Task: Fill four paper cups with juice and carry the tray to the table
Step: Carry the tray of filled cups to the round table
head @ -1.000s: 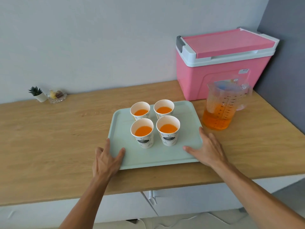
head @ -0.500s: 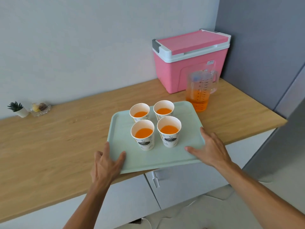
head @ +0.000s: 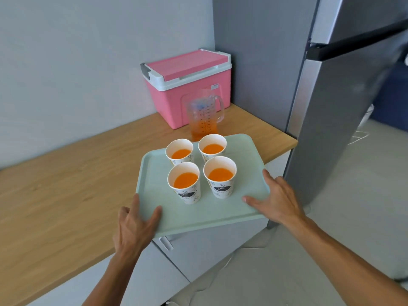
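A pale green tray (head: 245, 160) is held in the air, partly past the wooden counter's front edge. On it stand several white paper cups of orange juice: back left cup (head: 180, 152), back right cup (head: 212, 146), front left cup (head: 185, 182), front right cup (head: 220, 176). My left hand (head: 134, 224) grips the tray's near left corner, thumb on top. My right hand (head: 276, 199) grips the near right edge, thumb on top. A clear measuring jug (head: 204, 115) with some juice stands behind the tray.
The wooden counter (head: 66, 191) runs left, with white cabinet fronts (head: 198, 250) below. A pink cooler box (head: 187, 85) sits in the back corner. A tall grey refrigerator (head: 335, 107) stands close on the right. Pale floor (head: 331, 195) opens to the right.
The tray has lifted off the counter and come toward me and to the right, both hands still gripping it. My view has swung right, bringing the refrigerator into sight.
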